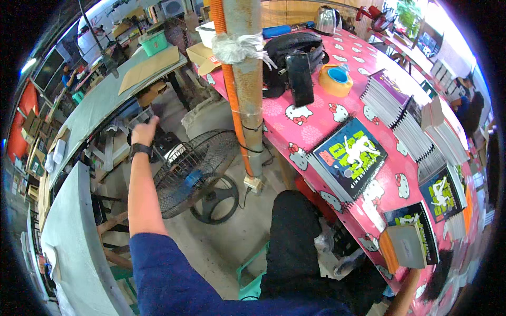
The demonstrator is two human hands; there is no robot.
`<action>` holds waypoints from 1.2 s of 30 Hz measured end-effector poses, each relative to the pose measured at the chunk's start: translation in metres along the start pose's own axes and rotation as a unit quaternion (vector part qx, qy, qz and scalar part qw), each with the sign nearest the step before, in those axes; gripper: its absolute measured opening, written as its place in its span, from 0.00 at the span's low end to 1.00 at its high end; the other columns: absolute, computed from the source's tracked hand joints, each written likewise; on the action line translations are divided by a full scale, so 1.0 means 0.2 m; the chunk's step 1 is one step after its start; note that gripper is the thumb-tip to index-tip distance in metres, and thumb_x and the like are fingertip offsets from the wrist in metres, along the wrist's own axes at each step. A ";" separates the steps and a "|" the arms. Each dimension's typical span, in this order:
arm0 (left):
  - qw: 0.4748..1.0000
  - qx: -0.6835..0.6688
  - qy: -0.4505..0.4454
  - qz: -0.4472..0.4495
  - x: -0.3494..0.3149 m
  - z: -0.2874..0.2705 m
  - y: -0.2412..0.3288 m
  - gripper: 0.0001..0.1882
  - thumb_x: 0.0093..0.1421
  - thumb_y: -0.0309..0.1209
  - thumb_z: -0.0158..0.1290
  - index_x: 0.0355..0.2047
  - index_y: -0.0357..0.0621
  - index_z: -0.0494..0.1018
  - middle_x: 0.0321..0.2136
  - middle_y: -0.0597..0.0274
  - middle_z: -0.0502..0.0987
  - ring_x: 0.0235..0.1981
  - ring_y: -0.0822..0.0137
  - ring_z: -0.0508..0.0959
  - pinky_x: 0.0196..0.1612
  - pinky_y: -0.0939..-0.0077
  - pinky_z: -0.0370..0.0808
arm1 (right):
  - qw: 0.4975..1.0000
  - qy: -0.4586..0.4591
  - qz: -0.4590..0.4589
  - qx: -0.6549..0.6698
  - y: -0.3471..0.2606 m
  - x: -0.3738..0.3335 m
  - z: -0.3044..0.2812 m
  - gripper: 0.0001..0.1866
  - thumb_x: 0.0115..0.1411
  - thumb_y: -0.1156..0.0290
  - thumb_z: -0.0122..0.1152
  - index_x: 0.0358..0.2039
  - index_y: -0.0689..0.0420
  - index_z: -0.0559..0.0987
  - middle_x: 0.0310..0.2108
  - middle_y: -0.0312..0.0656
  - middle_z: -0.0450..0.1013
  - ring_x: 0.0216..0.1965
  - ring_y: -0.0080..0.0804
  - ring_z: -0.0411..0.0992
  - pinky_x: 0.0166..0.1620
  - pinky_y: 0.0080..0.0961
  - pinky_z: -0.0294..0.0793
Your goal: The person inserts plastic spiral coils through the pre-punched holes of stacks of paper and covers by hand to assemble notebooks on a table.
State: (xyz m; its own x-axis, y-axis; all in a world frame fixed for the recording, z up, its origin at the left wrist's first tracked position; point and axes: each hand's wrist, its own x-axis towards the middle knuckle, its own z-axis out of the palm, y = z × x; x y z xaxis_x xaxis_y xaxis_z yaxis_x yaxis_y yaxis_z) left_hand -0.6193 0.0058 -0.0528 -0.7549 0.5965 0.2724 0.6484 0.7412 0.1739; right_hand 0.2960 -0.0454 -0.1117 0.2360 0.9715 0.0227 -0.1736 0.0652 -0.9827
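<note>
My left arm reaches out over a black floor fan (192, 171), and my left hand (144, 132) is closed beside the back of its motor housing. What the fingers grip there, if anything, is too small to make out. At the lower right, my right forearm (407, 290) runs up to the table edge. My right hand's fingers are hidden behind a small upright block of grey and orange paper (408, 247). This block stands against a spiral-bound notebook (429, 231) with a dark cover and a green-and-white figure.
A pink cartoon-cat tablecloth (274, 110) carries a notebook stack (350, 158), more bound stacks (406, 118), a tape roll (336, 80), a phone (300, 80) and a black bag (295, 47). A rusty post (246, 105) with an orange conduit (232, 100) stands between table and grey bench (79, 210).
</note>
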 end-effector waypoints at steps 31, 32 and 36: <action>0.418 -0.738 -0.448 0.285 -2.46 -0.34 2.16 0.27 0.46 0.22 0.62 0.46 0.40 0.63 0.33 0.68 0.68 0.35 0.75 0.69 0.40 0.81 0.68 | 0.930 -0.199 -0.035 -0.307 -0.52 -0.02 0.19 0.34 0.53 0.41 0.49 0.38 0.65 0.77 0.41 0.45 0.74 0.46 0.34 0.69 0.50 0.29 0.65; 0.411 -0.747 -0.446 0.274 -2.49 -0.34 2.18 0.23 0.47 0.22 0.62 0.42 0.39 0.64 0.32 0.68 0.68 0.33 0.76 0.69 0.39 0.82 0.67 | 0.911 -0.179 -0.121 -0.352 -0.47 0.01 0.13 0.23 0.56 0.54 0.55 0.40 0.63 0.77 0.30 0.40 0.74 0.35 0.28 0.69 0.43 0.25 0.66; 0.378 -0.760 -0.461 0.260 -2.48 -0.33 2.18 0.19 0.48 0.22 0.60 0.39 0.40 0.65 0.34 0.65 0.70 0.37 0.75 0.69 0.44 0.79 0.66 | 0.959 -0.231 -0.092 -0.134 -0.51 0.03 0.15 0.23 0.57 0.53 0.55 0.40 0.63 0.77 0.30 0.40 0.74 0.31 0.27 0.68 0.38 0.23 0.66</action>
State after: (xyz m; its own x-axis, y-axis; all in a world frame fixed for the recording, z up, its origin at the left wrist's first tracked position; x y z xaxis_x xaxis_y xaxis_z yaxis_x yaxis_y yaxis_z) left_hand 0.0446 0.0134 -0.0496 0.2548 0.9126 0.3196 -0.4886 -0.1638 0.8570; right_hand 0.2860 -0.0395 -0.0067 -0.2201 0.9506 0.2189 0.0969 0.2445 -0.9648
